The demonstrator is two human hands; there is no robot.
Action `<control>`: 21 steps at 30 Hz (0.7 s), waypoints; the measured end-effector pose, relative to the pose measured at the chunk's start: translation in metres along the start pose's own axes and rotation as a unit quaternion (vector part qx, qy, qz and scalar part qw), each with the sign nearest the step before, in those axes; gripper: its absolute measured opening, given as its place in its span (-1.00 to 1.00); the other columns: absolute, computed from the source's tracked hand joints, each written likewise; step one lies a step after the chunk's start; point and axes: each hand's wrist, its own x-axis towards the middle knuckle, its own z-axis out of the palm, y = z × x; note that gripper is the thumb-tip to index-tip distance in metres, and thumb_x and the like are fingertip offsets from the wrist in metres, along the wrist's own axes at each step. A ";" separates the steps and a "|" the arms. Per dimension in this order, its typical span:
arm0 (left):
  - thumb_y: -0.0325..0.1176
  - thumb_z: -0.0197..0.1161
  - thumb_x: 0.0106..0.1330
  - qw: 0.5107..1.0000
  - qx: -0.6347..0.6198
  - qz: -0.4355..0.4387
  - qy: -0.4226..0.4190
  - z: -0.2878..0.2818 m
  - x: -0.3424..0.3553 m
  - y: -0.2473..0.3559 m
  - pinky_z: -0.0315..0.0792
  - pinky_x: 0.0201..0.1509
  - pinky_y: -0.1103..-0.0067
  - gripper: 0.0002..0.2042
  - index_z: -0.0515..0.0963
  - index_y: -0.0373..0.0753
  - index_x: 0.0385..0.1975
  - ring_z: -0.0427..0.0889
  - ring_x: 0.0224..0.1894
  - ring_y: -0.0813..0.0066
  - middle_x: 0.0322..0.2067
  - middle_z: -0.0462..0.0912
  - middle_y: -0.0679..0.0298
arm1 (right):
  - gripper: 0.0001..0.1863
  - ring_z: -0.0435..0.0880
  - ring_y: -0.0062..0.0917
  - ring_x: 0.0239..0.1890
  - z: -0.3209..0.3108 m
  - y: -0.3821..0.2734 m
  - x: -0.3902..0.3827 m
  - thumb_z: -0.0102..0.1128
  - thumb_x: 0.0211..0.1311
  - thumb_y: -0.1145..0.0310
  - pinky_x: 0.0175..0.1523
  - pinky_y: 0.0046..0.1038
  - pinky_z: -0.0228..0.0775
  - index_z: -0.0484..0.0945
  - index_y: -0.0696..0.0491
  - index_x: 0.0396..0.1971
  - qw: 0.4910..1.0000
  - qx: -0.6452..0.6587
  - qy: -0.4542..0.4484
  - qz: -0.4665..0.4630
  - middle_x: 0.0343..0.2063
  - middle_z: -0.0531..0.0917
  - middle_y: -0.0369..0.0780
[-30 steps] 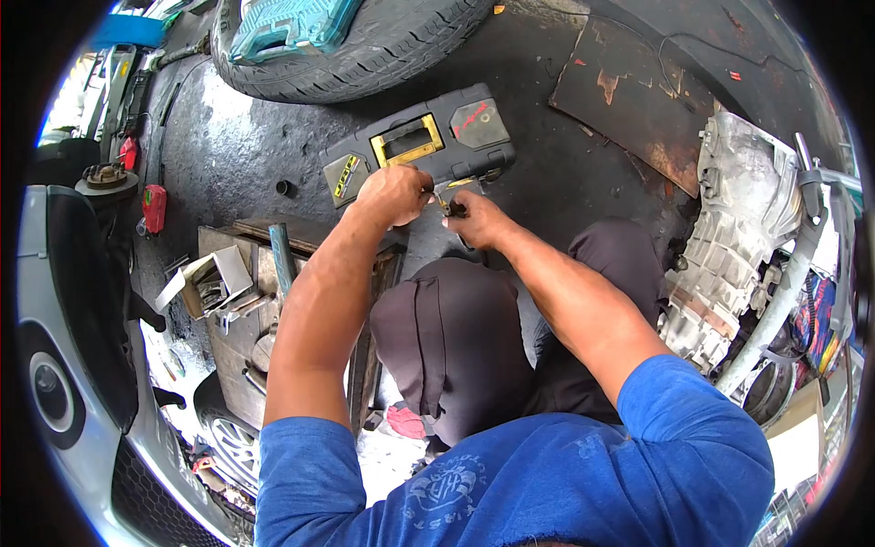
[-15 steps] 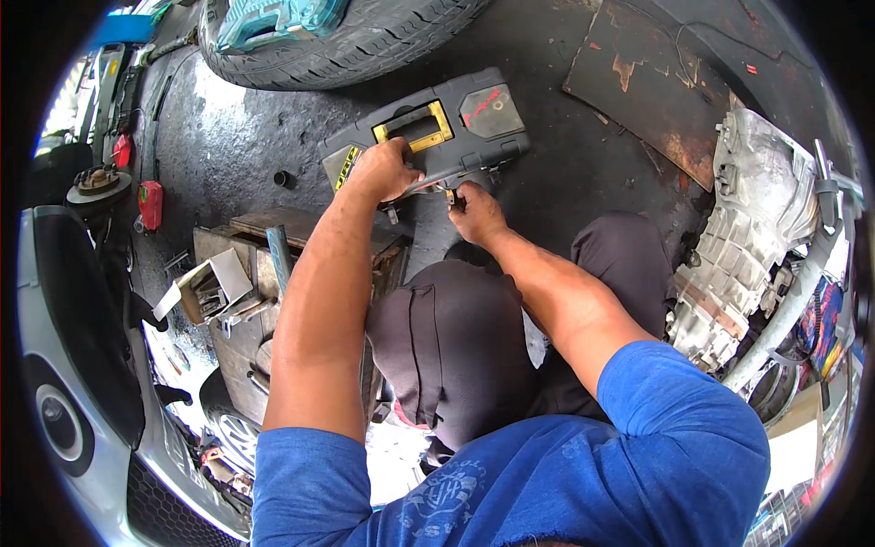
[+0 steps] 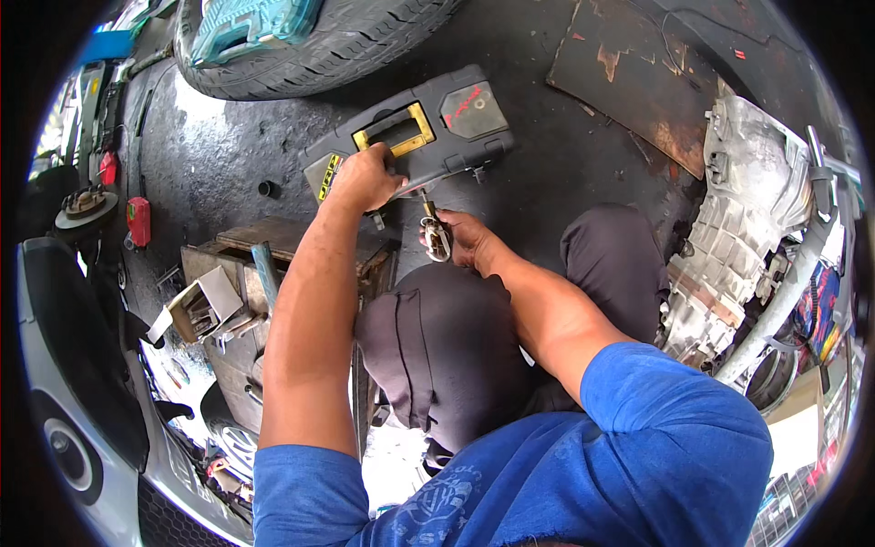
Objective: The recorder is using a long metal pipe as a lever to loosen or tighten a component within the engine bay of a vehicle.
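A dark grey plastic toolbox (image 3: 439, 157) with a yellow-trimmed handle (image 3: 415, 140) lies on the dark floor in front of me. My left hand (image 3: 366, 178) is on its near edge beside the handle, with fingers curled against the lid. Just below that edge, my right hand (image 3: 463, 239) is closed around a brass-and-silver metal bunch (image 3: 436, 239) with a ring, which looks like a bunch of keys. A thin piece of it points up toward the box. My right fingers partly cover it.
A tyre (image 3: 337, 68) carrying a teal plastic case (image 3: 255, 27) lies beyond the toolbox. At left are a wooden box (image 3: 287, 235), an open carton (image 3: 214, 301) and a silver car front (image 3: 82, 383). A metal gearbox housing (image 3: 729, 228) lies right, near a rusty sheet (image 3: 629, 82).
My right hand has drawn back from the toolbox's near edge toward my knee, bringing the metal bunch into sight. My left hand stays on the box. The view has shifted slightly.
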 end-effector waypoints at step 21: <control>-0.19 0.43 0.06 1.000 -0.018 -0.015 0.008 -0.007 -0.013 -0.006 0.51 0.07 0.27 -0.53 0.54 -0.26 -0.04 0.64 -0.02 0.00 -0.16 0.68 -0.02 | -0.77 0.60 -0.41 -0.56 -0.007 0.000 -0.029 0.00 0.44 0.28 -0.36 -0.37 0.57 0.56 0.11 -0.28 0.953 -0.233 0.191 -0.043 -0.54 0.60 -0.22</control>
